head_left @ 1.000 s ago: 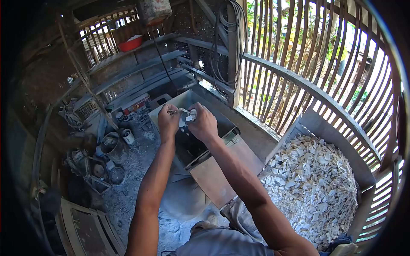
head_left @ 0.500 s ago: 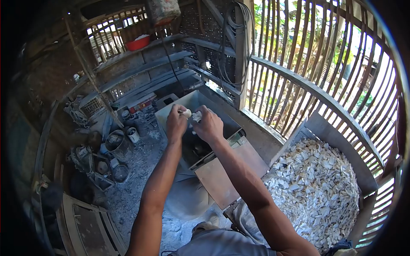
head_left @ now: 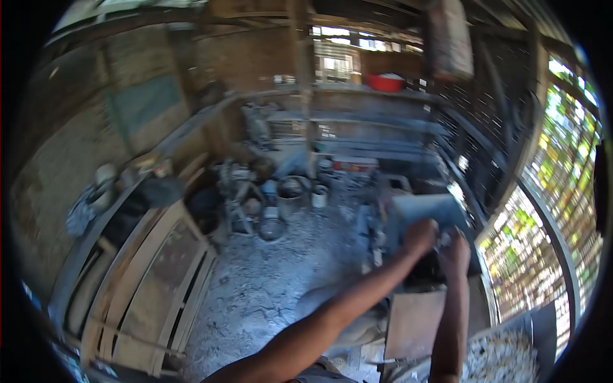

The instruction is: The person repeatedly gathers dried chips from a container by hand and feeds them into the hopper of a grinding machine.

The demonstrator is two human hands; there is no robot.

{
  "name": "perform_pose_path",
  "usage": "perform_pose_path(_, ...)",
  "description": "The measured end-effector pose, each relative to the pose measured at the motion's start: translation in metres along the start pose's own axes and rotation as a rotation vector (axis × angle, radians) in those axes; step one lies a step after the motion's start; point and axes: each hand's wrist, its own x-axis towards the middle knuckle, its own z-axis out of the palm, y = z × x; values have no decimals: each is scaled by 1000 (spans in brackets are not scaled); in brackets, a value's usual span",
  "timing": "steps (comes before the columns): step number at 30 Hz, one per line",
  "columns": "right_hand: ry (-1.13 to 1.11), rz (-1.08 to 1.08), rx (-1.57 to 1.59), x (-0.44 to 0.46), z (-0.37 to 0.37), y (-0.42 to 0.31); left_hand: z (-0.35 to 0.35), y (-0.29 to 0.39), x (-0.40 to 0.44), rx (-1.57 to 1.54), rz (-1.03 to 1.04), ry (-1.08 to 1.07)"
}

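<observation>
My left hand [head_left: 421, 236] and my right hand [head_left: 454, 252] are close together over an open box [head_left: 424, 207] with a pale inner wall and a dark inside. Both hands are closed, with the fingers smeared by motion. A small whitish piece [head_left: 444, 240] shows between them, at the fingers of my right hand. What my left hand grips is hidden behind its fingers. A flat brownish board [head_left: 414, 325] lies at the near side of the box, under my forearms.
Whitish chips [head_left: 501, 357] are heaped at the lower right, beside a slatted wall [head_left: 536, 236]. Buckets [head_left: 292, 191] and a white can [head_left: 319, 196] stand on the dusty floor [head_left: 255, 300]. A wooden frame [head_left: 153, 293] leans at left. A red basin [head_left: 385, 82] sits on a shelf.
My view has swung left, so the box and both hands appear farther right. The hands stay closed and close together over the box. The chip heap is now mostly out of view.
</observation>
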Motion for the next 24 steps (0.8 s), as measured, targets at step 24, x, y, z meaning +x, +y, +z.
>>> perform_pose_path(24, -114, -27, -40, -30, -35, 4, -11, 27, -16, -66, 102, 255)
